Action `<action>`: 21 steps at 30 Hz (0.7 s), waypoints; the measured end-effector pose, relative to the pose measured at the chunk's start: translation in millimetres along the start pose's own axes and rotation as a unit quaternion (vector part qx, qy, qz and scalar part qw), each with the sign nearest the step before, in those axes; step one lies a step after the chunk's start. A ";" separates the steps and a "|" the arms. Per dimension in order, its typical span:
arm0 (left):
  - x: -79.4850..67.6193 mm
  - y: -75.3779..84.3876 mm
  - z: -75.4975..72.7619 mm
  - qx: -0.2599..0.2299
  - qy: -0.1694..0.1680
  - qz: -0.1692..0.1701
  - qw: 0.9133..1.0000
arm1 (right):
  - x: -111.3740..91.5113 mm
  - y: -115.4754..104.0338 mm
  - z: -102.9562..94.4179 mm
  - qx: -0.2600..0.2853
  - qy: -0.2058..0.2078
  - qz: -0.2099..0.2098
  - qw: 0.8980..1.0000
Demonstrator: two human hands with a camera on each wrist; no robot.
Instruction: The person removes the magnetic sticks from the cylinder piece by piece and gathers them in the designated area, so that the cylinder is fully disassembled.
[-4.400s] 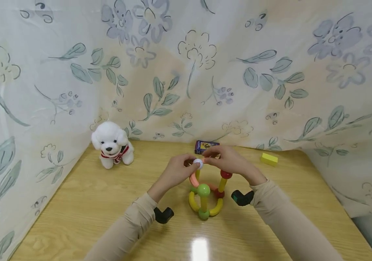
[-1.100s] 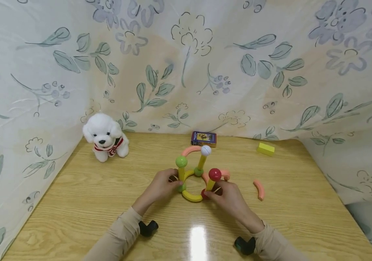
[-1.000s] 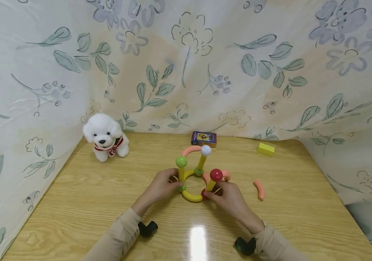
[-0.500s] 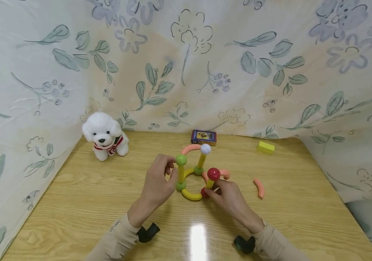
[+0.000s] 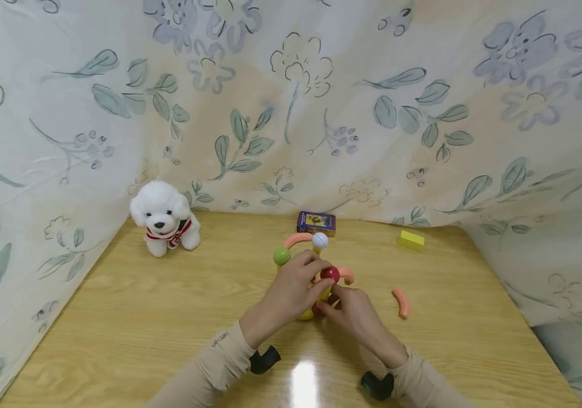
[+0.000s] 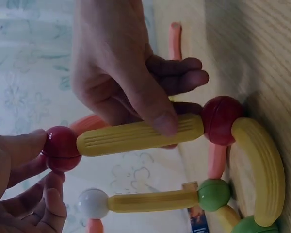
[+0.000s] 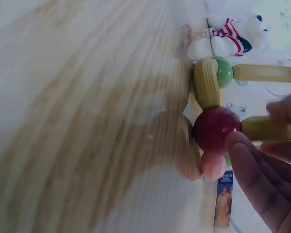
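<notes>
A toy frame of coloured balls and sticks stands on the table. My left hand [image 5: 293,286] pinches its upper red ball [image 5: 329,275] between thumb and fingers. Below that ball runs an upright yellow stick [image 6: 140,136], which my right hand [image 5: 359,320] pinches near the lower red ball [image 6: 223,120]. A curved yellow piece [image 6: 264,170] joins this ball at the base. Two other posts carry a white ball [image 5: 319,241] and a green ball [image 5: 281,256]. Curved orange pieces [image 5: 298,238] reach out from the upper balls. In the head view my left hand hides much of the base.
A loose curved orange piece [image 5: 400,302] lies on the table [image 5: 168,317] to the right. Behind it sits a yellow block [image 5: 411,240]. A small blue box [image 5: 316,222] is at the back, and a white plush dog [image 5: 162,218] stands back left before the floral cloth [image 5: 250,124].
My left hand has left the green post and moved right onto the upper red ball. My right hand stays at the red post. Earlier, both hands were at the white ball.
</notes>
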State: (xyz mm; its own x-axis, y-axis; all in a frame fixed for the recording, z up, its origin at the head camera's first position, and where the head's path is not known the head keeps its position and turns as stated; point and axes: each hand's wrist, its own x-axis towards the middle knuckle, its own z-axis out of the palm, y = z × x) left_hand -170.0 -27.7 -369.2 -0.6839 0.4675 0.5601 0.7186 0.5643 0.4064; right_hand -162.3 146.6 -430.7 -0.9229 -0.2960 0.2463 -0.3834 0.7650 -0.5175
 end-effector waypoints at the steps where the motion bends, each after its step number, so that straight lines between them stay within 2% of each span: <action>1: -0.5 -0.6 2.0 -0.002 0.001 -0.003 1.000 | -2.4 1.5 -1.2 0.009 0.002 0.004 1.000; 3: -1.4 -1.9 4.3 -0.008 0.006 -0.006 1.000 | -7.5 5.3 -8.0 0.024 0.034 0.007 0.999; 5: -1.5 -3.5 5.1 -0.016 0.011 -0.005 1.000 | -10.6 10.5 -19.3 0.039 0.098 -0.005 0.994; 7: -1.5 -4.9 4.3 -0.028 0.016 -0.005 0.999 | -9.2 16.6 -32.2 0.051 0.167 -0.037 0.984; 9: -1.9 -6.0 2.6 -0.041 0.018 -0.011 0.999 | -3.4 21.6 -43.8 0.062 0.194 -0.074 0.976; 10: -2.5 -6.6 1.7 -0.047 0.018 -0.014 0.999 | 0.3 23.6 -48.1 0.068 0.185 -0.094 0.976; 12: -3.8 -7.7 0.7 -0.053 0.021 -0.017 0.998 | 8.2 26.0 -53.9 0.085 0.135 -0.123 0.979; 14: -4.2 -8.8 0.9 -0.045 0.023 -0.012 0.999 | 13.9 26.0 -55.9 0.108 0.069 -0.136 0.982; 16: -3.9 -9.3 1.8 -0.040 0.023 -0.005 0.999 | 17.4 25.9 -55.5 0.123 0.023 -0.139 0.982; 18: -2.7 -9.3 2.9 -0.042 0.019 -0.001 0.999 | 19.4 26.0 -54.7 0.133 0.007 -0.146 0.980; 21: -0.7 -9.1 4.7 -0.055 0.008 -0.003 0.998 | 21.0 26.9 -53.8 0.133 0.012 -0.149 0.980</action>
State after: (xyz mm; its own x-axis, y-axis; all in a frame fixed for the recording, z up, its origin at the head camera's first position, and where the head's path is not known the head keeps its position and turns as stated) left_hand -176.6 -30.0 -376.7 -0.6865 0.4535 0.5683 0.7249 0.4878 0.4864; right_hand -190.1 191.7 -395.4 -0.7682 -0.4680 0.4369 -0.6350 0.4694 -0.6136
